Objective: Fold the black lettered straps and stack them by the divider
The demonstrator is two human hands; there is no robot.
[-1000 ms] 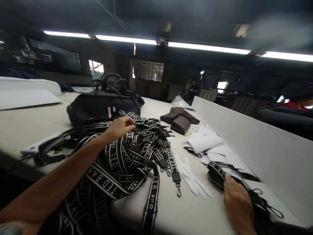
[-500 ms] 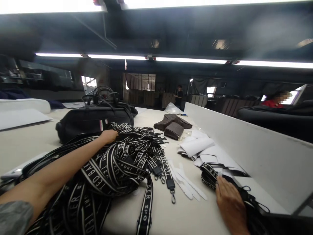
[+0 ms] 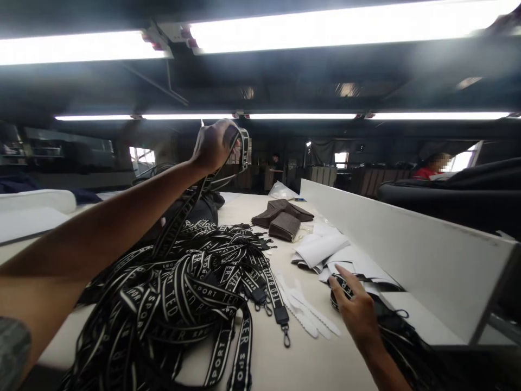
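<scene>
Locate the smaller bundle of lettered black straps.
In the head view, the smaller bundle of lettered black straps lies at lower right, partly hidden by the right hand, right of the white strips and nearer than the white sheets.

The left forearm (image 3: pixel 122 210) hid much of the black bag (image 3: pixel 209 209), the right hand (image 3: pixel 359 309) part of a strap bundle (image 3: pixel 395 325). The bottom edge cut off the strap heap (image 3: pixel 183 293); a distant person (image 3: pixel 277 165) was too small to make out.

The straps (image 3: pixel 171 304) look like matt woven cloth, their clips (image 3: pixel 286 329) metal, the sheets (image 3: pixel 325 248) paper
</scene>
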